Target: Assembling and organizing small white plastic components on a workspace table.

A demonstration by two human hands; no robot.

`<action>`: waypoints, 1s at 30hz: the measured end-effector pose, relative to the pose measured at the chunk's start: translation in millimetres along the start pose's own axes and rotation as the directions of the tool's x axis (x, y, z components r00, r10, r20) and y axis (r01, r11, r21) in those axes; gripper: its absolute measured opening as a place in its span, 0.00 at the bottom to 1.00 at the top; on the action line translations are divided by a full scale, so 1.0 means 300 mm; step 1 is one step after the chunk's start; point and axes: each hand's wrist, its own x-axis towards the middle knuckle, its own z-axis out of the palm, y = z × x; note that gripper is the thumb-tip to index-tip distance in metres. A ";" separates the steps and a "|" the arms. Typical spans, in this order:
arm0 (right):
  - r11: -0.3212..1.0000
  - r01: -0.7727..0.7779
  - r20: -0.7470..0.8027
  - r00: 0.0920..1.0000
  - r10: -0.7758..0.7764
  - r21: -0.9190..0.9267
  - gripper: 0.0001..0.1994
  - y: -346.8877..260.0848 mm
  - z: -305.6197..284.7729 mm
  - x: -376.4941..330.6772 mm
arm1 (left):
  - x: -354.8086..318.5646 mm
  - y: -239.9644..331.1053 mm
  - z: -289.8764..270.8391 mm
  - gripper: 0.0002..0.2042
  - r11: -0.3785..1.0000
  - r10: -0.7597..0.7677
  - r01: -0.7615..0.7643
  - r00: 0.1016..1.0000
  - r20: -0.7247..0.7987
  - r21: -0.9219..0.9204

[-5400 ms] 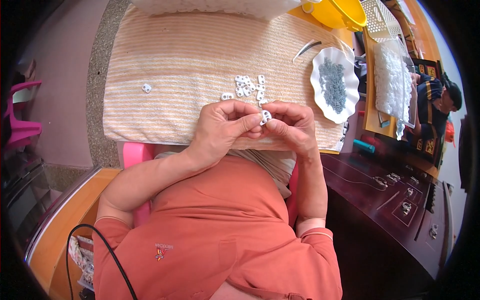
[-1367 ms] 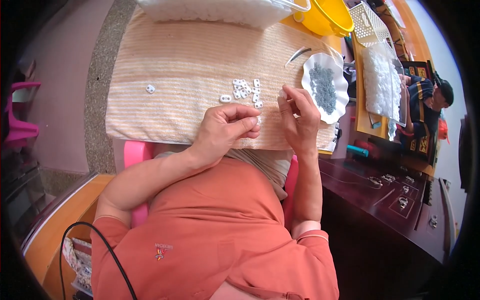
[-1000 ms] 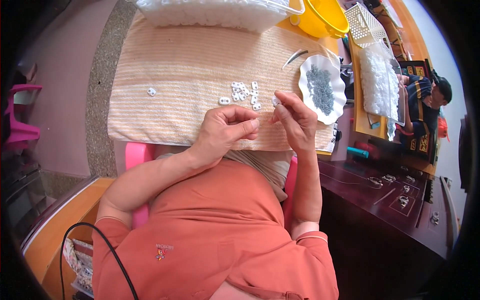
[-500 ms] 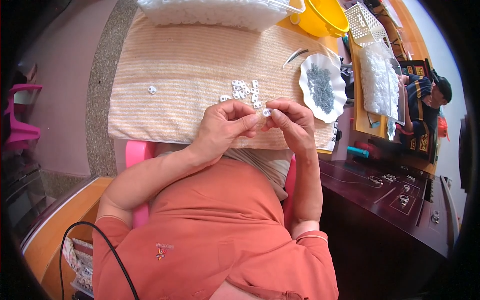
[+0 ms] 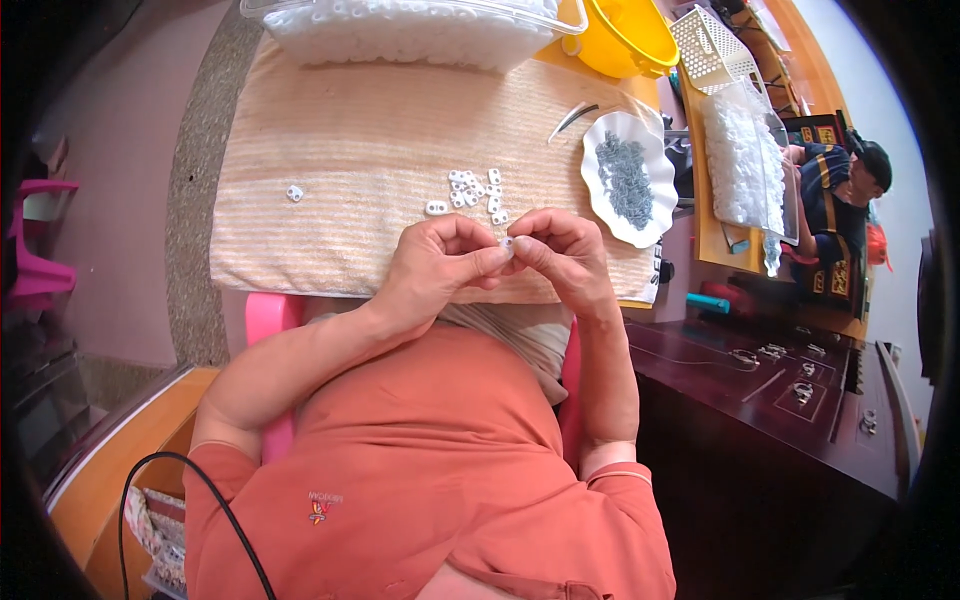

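Observation:
A small white plastic piece with holes point(image 5: 507, 241) is pinched between the thumb and fingers of my right hand point(image 5: 563, 262). My left hand point(image 5: 435, 265) meets it from the other side, thumb and fingertips pressed together; what they hold, if anything, is too small to make out. Just beyond my hands lies a loose cluster of similar white two-holed pieces point(image 5: 465, 187). One more white piece point(image 5: 436, 208) sits beside the cluster, and another single piece point(image 5: 295, 193) rests far off to the left. Right of my hands stands a white scalloped dish point(image 5: 655, 205) holding many small grey metal nails point(image 5: 625, 180).
A striped towel point(image 5: 320, 130) covers the table. At the back are a clear bin of white pieces point(image 5: 400, 40) and a yellow bucket point(image 5: 615, 45). Dark tweezers point(image 5: 577, 117) lie near the dish. Rightward, another full bin point(image 5: 740, 160) stands before a seated person point(image 5: 845, 190).
My hands have come together, the right one moving left with the white piece toward my left fingertips. The whole view has shifted slightly.

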 end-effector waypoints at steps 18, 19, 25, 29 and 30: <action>-0.261 0.073 0.142 0.956 -0.256 -0.963 0.06 -0.207 -0.182 0.293 | 0.012 0.013 -0.008 0.05 1.000 -0.020 0.019 0.999 -0.032 -0.018; -0.339 0.052 0.120 0.976 -0.181 -0.939 0.06 -0.213 -0.170 0.311 | 0.011 0.012 -0.010 0.05 1.000 -0.020 0.019 0.999 -0.031 -0.021; -0.501 0.088 0.137 0.989 -0.060 -0.861 0.05 -0.192 -0.159 0.362 | 0.003 0.026 -0.005 0.05 0.998 -0.064 0.064 0.998 -0.018 -0.009; -0.539 0.164 0.188 0.982 0.010 -0.826 0.04 -0.202 -0.167 0.375 | 0.003 0.013 -0.008 0.05 1.000 -0.023 0.023 1.000 -0.010 -0.020; -0.540 0.164 0.189 0.982 0.009 -0.826 0.04 -0.204 -0.172 0.375 | 0.002 0.013 -0.008 0.06 0.999 -0.031 0.031 0.999 -0.014 -0.018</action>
